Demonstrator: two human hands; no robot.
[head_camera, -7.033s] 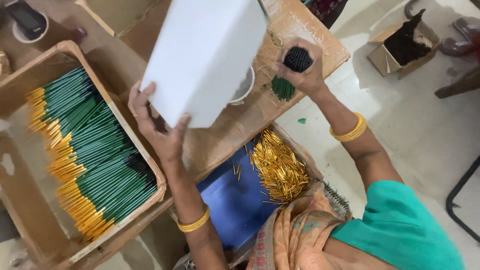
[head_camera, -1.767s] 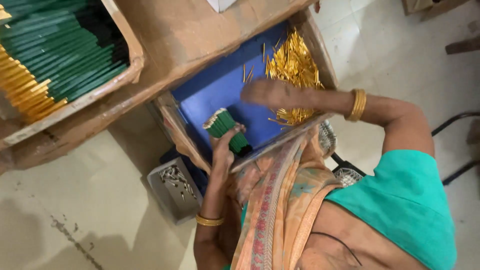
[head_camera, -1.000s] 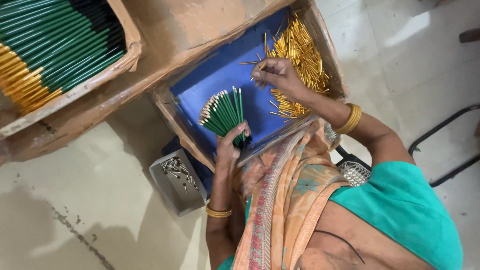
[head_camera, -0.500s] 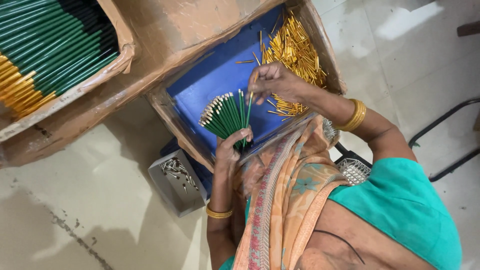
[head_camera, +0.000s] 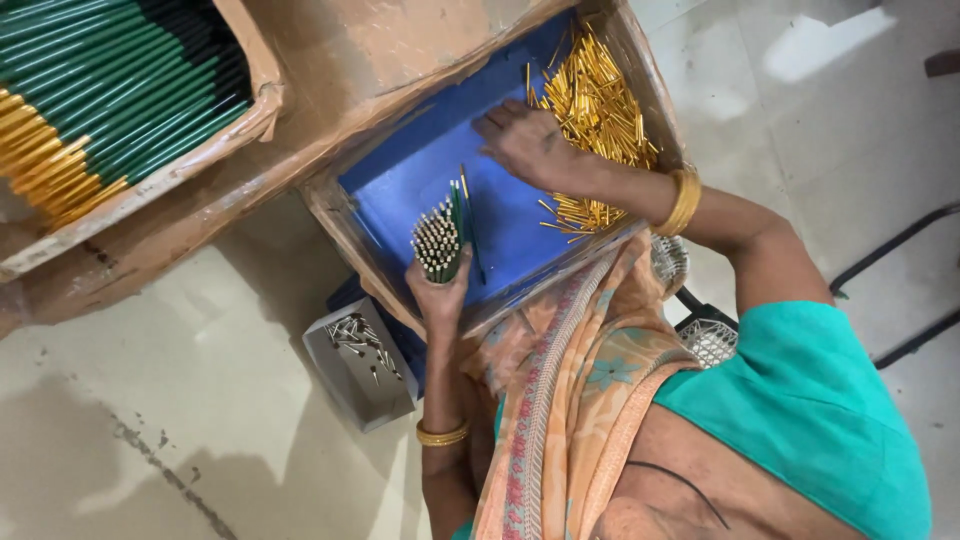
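Gripping a bundle of thin green sticks with pale tips (head_camera: 440, 240), the left hand (head_camera: 440, 295) is wrapping its fingers shut around the lower end and holding it upright over the near edge of the blue-lined cardboard tray (head_camera: 420, 190). Just beyond, the right hand (head_camera: 530, 145) is lying on the tray floor beside the heap of short golden metal tubes (head_camera: 600, 100), fingers loosely bunched; whether they are pinching a tube, I cannot tell. This looks like the capping step, so the next move is calling for one tube lifted and aligned squarely over a single stick tip. Farther left, a cardboard box of finished green-and-gold sticks (head_camera: 110, 100) is resting.
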